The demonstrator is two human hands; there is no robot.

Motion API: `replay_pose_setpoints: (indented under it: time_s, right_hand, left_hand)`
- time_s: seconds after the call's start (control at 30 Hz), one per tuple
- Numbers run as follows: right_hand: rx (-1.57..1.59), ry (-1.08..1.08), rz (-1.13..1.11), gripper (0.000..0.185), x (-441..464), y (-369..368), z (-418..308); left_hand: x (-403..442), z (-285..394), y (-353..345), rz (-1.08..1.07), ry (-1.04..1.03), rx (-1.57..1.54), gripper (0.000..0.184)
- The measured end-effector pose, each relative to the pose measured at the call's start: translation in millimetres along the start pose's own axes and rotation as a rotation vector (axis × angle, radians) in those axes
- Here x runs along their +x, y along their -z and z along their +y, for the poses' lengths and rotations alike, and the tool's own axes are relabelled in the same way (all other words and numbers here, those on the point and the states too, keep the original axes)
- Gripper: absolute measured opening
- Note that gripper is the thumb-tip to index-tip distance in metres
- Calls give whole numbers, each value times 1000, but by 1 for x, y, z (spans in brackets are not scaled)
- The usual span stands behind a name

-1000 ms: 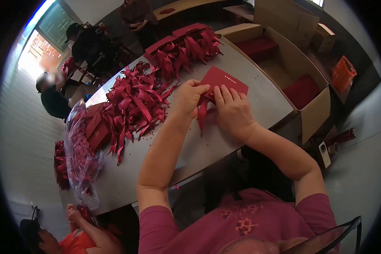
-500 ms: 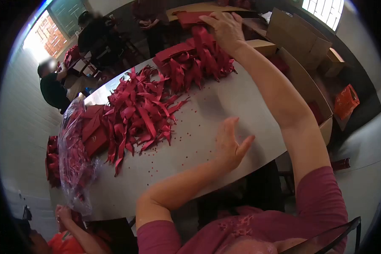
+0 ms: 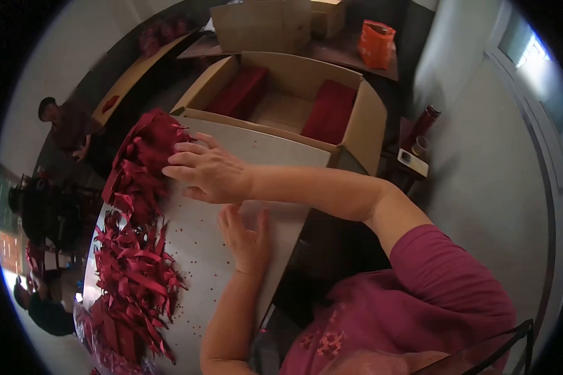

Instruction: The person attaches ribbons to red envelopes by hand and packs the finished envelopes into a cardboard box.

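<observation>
My right hand (image 3: 209,169) is beside the upper stack of red ribboned pieces (image 3: 145,147), its fingers spread and nothing held in them. Below it, over the table (image 3: 197,240), my left hand (image 3: 245,240) has its thumb and fingers apart and is also without anything in it. A large heap of loose dark red ribbons (image 3: 134,269) covers the table's left side, with small red bits (image 3: 194,262) scattered next to it.
An open cardboard box (image 3: 281,112) with red stacks inside adjoins the table's far edge. Behind it are another carton (image 3: 259,28) and an orange bag (image 3: 376,45). A phone (image 3: 413,164) lies at right. Other people (image 3: 69,128) are at left. Clear plastic (image 3: 87,331) lies lower left.
The view has swung right. The red card that both hands held, then my right hand carried to the upper stack, has left my grasp. My right hand has come back from its raised reach.
</observation>
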State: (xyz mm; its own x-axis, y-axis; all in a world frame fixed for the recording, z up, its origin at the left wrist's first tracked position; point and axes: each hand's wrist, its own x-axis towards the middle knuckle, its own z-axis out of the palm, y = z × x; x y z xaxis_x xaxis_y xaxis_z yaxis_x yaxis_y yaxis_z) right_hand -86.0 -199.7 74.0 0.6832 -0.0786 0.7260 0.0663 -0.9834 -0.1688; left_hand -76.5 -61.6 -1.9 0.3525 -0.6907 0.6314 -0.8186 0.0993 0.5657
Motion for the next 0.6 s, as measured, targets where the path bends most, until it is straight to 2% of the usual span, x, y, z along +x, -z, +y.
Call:
replay_pose_setpoints:
  time_s: [0.13,0.2,0.33,0.43,0.47,0.53,0.6]
  right_hand:
    - [-84,-205,-1,48,-118,69,-21]
    - [-144,-272,3,47,-178,98,-30]
    - [-378,-494,47,37,-285,145,-42]
    - [-422,-694,50,34,-355,159,-50]
    - [-428,-697,56,34,-378,158,-49]
    - [-312,-945,28,33,-424,146,-41]
    - [-354,-908,-25,34,-473,128,-14]
  left_hand:
    - [-4,3,-5,-13,-148,8,43]
    - [-3,6,-6,-20,-161,176,40]
    - [-4,4,-9,-59,-152,160,39]
    - [-5,8,-10,-90,-175,246,38]
    - [-5,7,-11,-96,-172,246,37]
    - [-6,6,-11,-108,-177,244,36]
    - [-6,5,-11,-138,-160,266,34]
